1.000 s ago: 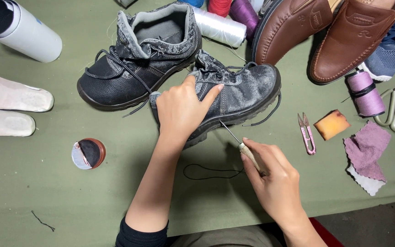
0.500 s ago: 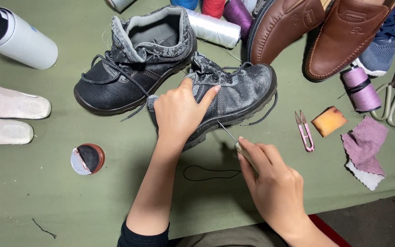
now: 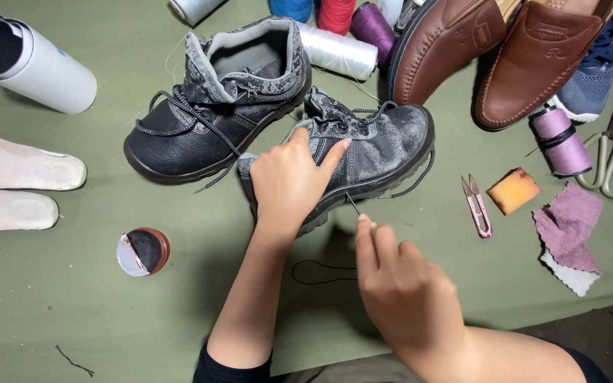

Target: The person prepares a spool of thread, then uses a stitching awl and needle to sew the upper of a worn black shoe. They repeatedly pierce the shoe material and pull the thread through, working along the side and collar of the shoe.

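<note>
My left hand [image 3: 292, 177] presses down on a worn grey lace-up shoe [image 3: 384, 138] that lies on its side on a green cloth. My right hand [image 3: 402, 284] pinches a thin awl or needle [image 3: 352, 204] whose tip meets the shoe's sole edge. A loop of black thread [image 3: 317, 273] lies on the cloth below the shoe. A second, black shoe [image 3: 207, 113] stands upright just behind and left of the grey one, touching it.
Two pale insoles [image 3: 15, 181] lie at the left, a white tube [image 3: 33, 64] at the far left. A small round tin [image 3: 143, 250] sits near my left forearm. Thread spools [image 3: 338, 50], brown loafers [image 3: 491, 50], pink snips [image 3: 477, 206], an orange block [image 3: 514, 190], purple cloth [image 3: 569, 227] and scissors [image 3: 608, 159] crowd the right.
My right hand has brought the needle up from the cloth to the grey shoe's sole edge. My left hand has stayed pressed on the shoe.
</note>
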